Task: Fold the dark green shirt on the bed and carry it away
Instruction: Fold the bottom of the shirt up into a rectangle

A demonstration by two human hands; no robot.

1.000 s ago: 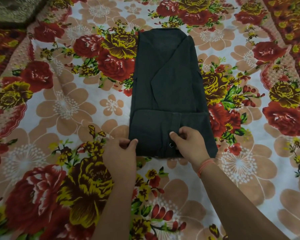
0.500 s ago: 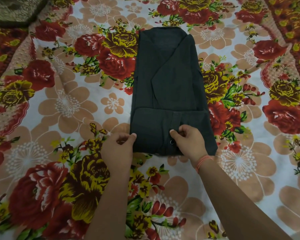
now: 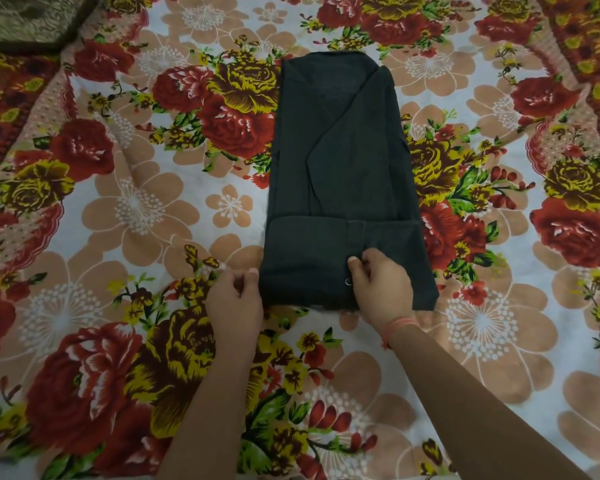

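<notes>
Orange thread bracelet (image 3: 398,324), right wrist

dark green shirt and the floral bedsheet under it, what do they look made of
The dark green shirt looks like thin woven cloth, probably cotton or a blend: matte, holding sharp flat folds. Its snap button is a small shiny ring, likely metal. The floral bedsheet looks like soft printed fabric, gently wrinkled with a faint sheen; cotton or polyester, the view cannot settle which.

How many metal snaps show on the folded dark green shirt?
1: a round metal snap on the near flap of the dark green shirt, beside the right hand. Others may be hidden.
</notes>
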